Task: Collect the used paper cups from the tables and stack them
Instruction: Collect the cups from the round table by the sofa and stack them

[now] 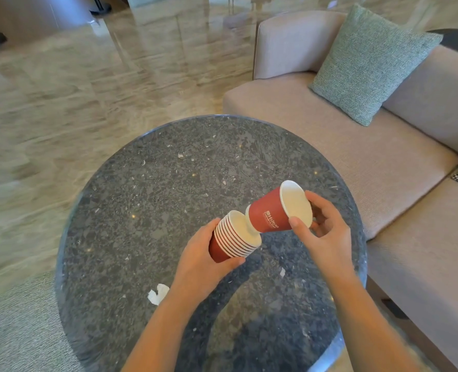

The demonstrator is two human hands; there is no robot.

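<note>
Gripping the stack of cups around its red lower wall, the left hand has its fingers curled round the far side and its thumb laid along the near side. The stack is tilted, with its white rims and open mouth facing up and to the right. A single red cup with white lettering on its side is tilted the same way, and its base pokes into the mouth of the top cup in the stack. The right hand pinches this cup at its rim, thumb on the near edge and the other fingers curled behind the far edge. Both hands hold the cups in the air over the near right part of a round, dark speckled table. A crumpled white tissue lies on the table just beside the left forearm. A beige sofa stands near the table on the right, with a green cushion leaning against its back. The floor around them is glossy marble.
</note>
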